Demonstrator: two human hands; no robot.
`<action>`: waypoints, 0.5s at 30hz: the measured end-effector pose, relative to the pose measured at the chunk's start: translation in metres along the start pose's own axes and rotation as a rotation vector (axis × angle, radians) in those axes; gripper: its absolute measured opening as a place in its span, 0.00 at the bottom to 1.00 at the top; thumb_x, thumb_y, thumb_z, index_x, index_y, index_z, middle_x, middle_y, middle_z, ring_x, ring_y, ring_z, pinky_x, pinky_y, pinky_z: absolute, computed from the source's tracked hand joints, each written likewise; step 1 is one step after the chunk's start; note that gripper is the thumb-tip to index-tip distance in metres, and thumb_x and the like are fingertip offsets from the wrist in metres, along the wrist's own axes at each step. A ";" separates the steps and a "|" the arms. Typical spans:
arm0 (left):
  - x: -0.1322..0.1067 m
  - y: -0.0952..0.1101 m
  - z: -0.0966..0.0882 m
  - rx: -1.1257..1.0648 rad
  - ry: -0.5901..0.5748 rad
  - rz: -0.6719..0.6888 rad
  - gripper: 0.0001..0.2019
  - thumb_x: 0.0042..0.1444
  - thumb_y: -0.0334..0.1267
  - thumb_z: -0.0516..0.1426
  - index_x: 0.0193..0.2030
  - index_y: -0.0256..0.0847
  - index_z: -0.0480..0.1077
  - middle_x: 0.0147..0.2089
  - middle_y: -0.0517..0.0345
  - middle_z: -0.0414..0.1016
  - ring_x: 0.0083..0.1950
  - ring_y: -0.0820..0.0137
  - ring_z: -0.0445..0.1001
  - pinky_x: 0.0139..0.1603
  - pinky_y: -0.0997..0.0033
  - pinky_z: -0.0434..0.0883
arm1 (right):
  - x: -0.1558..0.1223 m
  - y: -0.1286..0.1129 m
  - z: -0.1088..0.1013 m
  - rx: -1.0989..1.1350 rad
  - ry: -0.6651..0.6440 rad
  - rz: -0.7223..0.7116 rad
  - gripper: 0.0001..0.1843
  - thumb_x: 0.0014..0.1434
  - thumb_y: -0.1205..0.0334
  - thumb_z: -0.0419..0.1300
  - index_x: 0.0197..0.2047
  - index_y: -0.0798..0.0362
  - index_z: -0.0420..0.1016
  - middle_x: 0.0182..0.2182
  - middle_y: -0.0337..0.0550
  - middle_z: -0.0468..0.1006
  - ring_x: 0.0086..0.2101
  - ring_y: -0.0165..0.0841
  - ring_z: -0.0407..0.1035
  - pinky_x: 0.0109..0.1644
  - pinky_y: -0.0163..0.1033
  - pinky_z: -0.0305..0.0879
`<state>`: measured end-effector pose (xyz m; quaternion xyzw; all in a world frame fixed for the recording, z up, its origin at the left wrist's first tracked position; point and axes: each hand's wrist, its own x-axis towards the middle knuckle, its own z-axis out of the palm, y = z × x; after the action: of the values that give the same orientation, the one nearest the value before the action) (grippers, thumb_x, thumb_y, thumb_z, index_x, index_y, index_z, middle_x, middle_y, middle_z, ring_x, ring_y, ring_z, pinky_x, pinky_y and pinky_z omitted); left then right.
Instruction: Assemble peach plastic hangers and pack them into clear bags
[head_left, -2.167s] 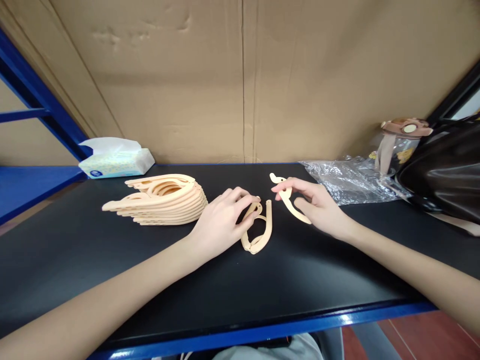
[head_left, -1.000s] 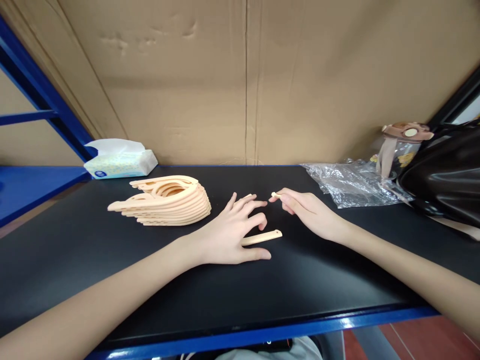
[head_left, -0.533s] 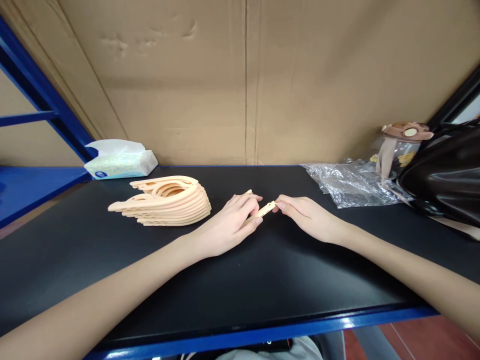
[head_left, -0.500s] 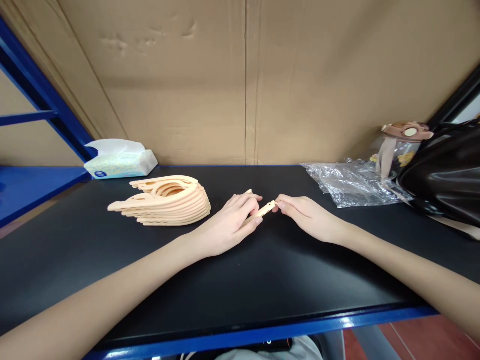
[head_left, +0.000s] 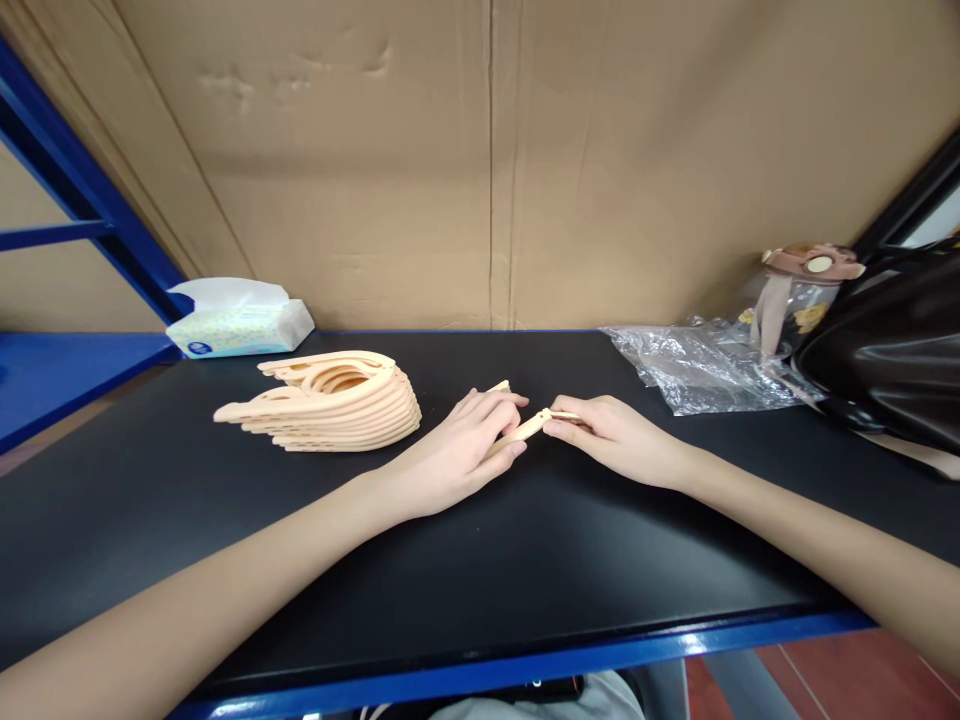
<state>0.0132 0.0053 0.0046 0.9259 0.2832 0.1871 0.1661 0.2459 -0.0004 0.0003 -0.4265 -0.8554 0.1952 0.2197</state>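
My left hand [head_left: 465, 450] is closed around a cream plastic folding hanger [head_left: 529, 428], low over the black table. The fingers cover much of the hanger; one tip shows beyond them. My right hand [head_left: 615, 435] pinches the hanger's right end, where a thin piece [head_left: 564, 414], which looks like its hook, sticks out between thumb and fingers. Left of my left hand lies a neat stack of similar cream folding hangers [head_left: 352, 425], folded and nested on one another.
A tissue pack [head_left: 240, 325] sits at the back left. Crumpled clear plastic [head_left: 705, 370], a drinking bottle [head_left: 806, 290] and a shiny black bag [head_left: 885, 350] are on the right. Cardboard [head_left: 360, 180] walls the back; a blue rail [head_left: 525, 672] edges the table's front.
My right hand has shifted slightly at the hanger's end, and the thin piece now shows pointing right between its fingers. My left hand has barely moved; the stack is unchanged.
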 end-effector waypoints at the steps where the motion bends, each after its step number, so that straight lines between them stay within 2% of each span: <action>1: 0.000 0.000 0.000 0.009 -0.006 0.002 0.07 0.68 0.40 0.46 0.39 0.43 0.59 0.62 0.50 0.62 0.71 0.59 0.48 0.66 0.44 0.53 | 0.000 0.000 0.000 -0.002 0.003 -0.006 0.19 0.67 0.47 0.45 0.29 0.50 0.59 0.20 0.31 0.59 0.21 0.27 0.56 0.26 0.34 0.49; 15: 0.000 -0.001 -0.002 0.022 -0.035 0.051 0.06 0.68 0.39 0.45 0.41 0.44 0.59 0.61 0.52 0.62 0.71 0.61 0.48 0.69 0.46 0.48 | -0.003 -0.005 0.001 -0.138 0.064 -0.012 0.19 0.67 0.48 0.46 0.28 0.50 0.57 0.23 0.32 0.66 0.24 0.28 0.61 0.28 0.34 0.51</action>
<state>0.0121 0.0061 0.0057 0.9376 0.2587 0.1719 0.1563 0.2431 -0.0057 0.0013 -0.4414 -0.8620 0.1207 0.2182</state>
